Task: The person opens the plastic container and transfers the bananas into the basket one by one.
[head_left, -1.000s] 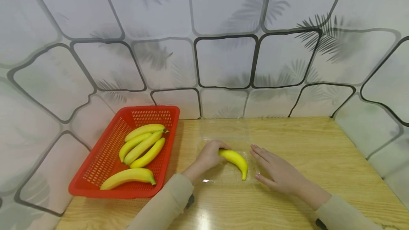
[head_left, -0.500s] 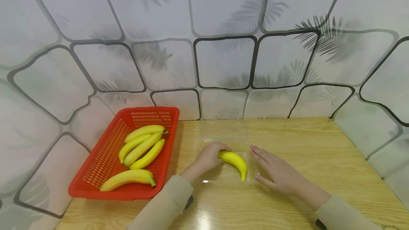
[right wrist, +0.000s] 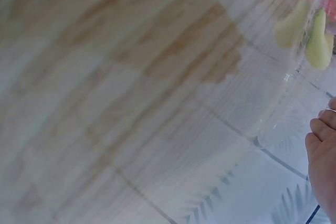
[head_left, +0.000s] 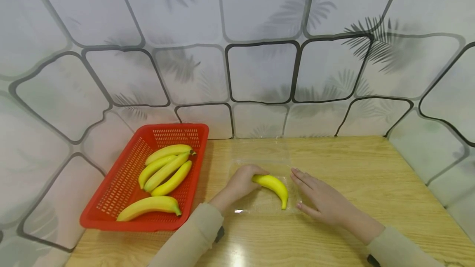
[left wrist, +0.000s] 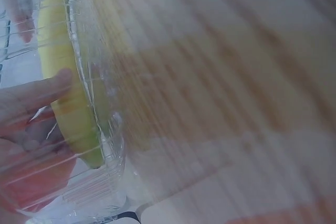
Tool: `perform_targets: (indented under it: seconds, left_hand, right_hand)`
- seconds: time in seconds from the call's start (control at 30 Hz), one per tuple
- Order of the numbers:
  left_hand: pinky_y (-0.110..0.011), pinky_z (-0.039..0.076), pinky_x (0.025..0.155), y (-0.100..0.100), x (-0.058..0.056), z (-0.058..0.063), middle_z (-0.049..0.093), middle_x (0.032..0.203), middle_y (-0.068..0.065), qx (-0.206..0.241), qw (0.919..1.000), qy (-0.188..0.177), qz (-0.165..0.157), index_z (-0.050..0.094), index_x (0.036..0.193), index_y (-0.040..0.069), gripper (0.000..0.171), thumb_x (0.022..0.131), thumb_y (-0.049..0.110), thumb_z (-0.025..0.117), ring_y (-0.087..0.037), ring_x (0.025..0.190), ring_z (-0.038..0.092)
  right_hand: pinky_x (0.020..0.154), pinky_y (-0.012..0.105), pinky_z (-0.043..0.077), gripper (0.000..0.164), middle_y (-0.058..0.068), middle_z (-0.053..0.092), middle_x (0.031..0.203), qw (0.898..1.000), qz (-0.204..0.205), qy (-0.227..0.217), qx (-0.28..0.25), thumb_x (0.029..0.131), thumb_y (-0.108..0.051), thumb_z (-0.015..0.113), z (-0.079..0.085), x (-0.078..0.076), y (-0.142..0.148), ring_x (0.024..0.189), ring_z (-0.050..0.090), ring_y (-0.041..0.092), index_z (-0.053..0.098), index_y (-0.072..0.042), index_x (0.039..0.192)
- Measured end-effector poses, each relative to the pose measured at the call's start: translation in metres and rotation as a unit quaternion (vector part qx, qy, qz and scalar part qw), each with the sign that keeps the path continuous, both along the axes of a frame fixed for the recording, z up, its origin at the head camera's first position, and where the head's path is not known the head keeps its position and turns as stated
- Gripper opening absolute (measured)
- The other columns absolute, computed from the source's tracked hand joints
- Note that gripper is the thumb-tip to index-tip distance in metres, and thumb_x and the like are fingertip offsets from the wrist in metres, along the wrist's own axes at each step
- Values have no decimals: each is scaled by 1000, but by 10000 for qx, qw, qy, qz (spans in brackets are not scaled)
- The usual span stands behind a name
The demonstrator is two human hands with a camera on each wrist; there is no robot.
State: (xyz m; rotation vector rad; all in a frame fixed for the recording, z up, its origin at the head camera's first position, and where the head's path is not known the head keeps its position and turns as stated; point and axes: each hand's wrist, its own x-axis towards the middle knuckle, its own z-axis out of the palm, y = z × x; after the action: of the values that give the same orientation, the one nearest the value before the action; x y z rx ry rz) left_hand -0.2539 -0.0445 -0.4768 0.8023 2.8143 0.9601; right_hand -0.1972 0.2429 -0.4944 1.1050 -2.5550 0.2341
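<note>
A yellow banana [head_left: 273, 185] lies slantwise in a clear plastic box [head_left: 265, 206] on the table, its lower right tip pointing toward me. My left hand [head_left: 242, 182] reaches into the box and holds the banana by its upper left end. Through the clear wall in the left wrist view, the thumb of the left hand [left wrist: 31, 111] presses on the banana [left wrist: 65, 77]. At the box's right side, my right hand [head_left: 324, 201] stays with its fingers straight, next to the wall. Only part of the right hand [right wrist: 324, 156] shows in the right wrist view.
To the left stands a red perforated basket [head_left: 92, 213]. Inside it are a bunch of bananas [head_left: 167, 172] and a single banana [head_left: 148, 207]. A clear lid [head_left: 259, 150] lies behind the box, near the patterned wall [head_left: 259, 73]. The table [head_left: 352, 160] is wood-grained.
</note>
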Motion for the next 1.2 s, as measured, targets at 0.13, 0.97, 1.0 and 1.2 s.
perform_targets:
  seconds: [0.13, 0.97, 1.0, 1.2]
  left_hand:
    - [-42, 53, 115, -1, -1, -1, 76, 133, -9, 31, 10000, -36, -53, 76, 130, 7, 47, 85, -5, 83, -28, 129, 68]
    - [-40, 57, 108, 2, 2, 1, 78, 127, -3, -964, 9938, 538, 138, 76, 127, 13, 44, 86, 14, 90, -25, 120, 71]
    - [-41, 57, 108, 1, 2, 1, 78, 128, -4, -875, 9947, 507, 170, 76, 128, 13, 45, 85, 15, 90, -25, 120, 71]
    - [-42, 56, 108, 0, 3, 6, 77, 131, -4, -354, 9980, 305, 421, 76, 130, 13, 44, 88, 16, 88, -25, 124, 71]
  right_hand:
    - [126, 11, -6, 76, 20, 45, 166, 10000, -8, -21, -11, 97, -31, 76, 1, 0, 0, 146, 53, 35, 45, 3, 157]
    - [128, 11, -4, 75, 21, 46, 164, 9999, 147, 79, -13, 96, -30, 77, 3, 0, -2, 146, 53, 36, 47, 4, 155]
    - [128, 11, -4, 75, 21, 45, 165, 9999, 139, 75, -8, 96, -30, 77, 3, 0, -2, 146, 52, 36, 47, 4, 155]
    - [129, 32, 33, 77, 19, 45, 166, 10000, 51, 23, 62, 96, -31, 76, 3, 1, -2, 146, 53, 34, 45, 2, 158]
